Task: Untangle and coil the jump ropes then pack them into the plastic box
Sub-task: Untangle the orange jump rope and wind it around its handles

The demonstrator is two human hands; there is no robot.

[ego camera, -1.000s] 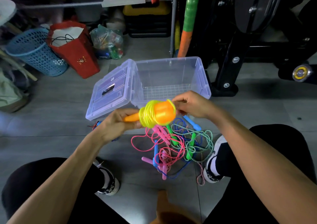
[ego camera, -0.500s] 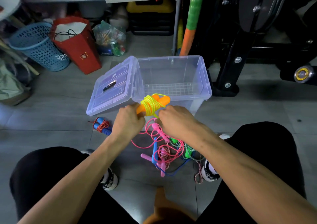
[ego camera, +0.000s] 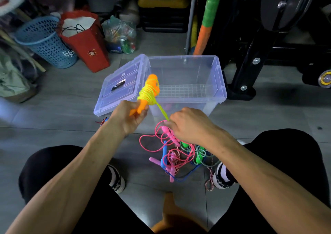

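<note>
Orange-handled jump rope (ego camera: 149, 90): centre of frame, held in the air in front of the box's near left corner. Two orange handles bundled together, long axis tilted, butt ends low and left, free ends pointing up and right toward the box. Neon yellow cord (ego camera: 162, 109) wound round the handles in several turns; one taut double strand runs down and right to the other hand.

Left hand (ego camera: 128, 116): fingers curled round the lower ends of the handles, gripping them. Right hand (ego camera: 189, 124): back toward the camera, fingertips hidden; it appears to pinch the yellow cord's end.

Tangled jump ropes (ego camera: 179, 155): on the floor below the right hand, lower centre; pink, blue and green handles, pink, blue, green-white and red-white cords interlaced. Individual ropes hard to separate; part of the heap hidden under the right wrist.

Plastic box (ego camera: 217, 83): clear, open, upper centre, grid-patterned floor visible. Lid (ego camera: 121, 88) leans against its left side, sloping down to the floor; dark latch, label unreadable.

Small red-and-blue coiled rope (ego camera: 104, 121): left of the left wrist, mostly hidden.

Surroundings: blue perforated basket (ego camera: 46, 43) and red paper bag (ego camera: 86, 42) with small gold emblem, upper left; black exercise machine (ego camera: 265, 36), upper right, cut off. Person's dark-clad knees and shoes, lower frame.
</note>
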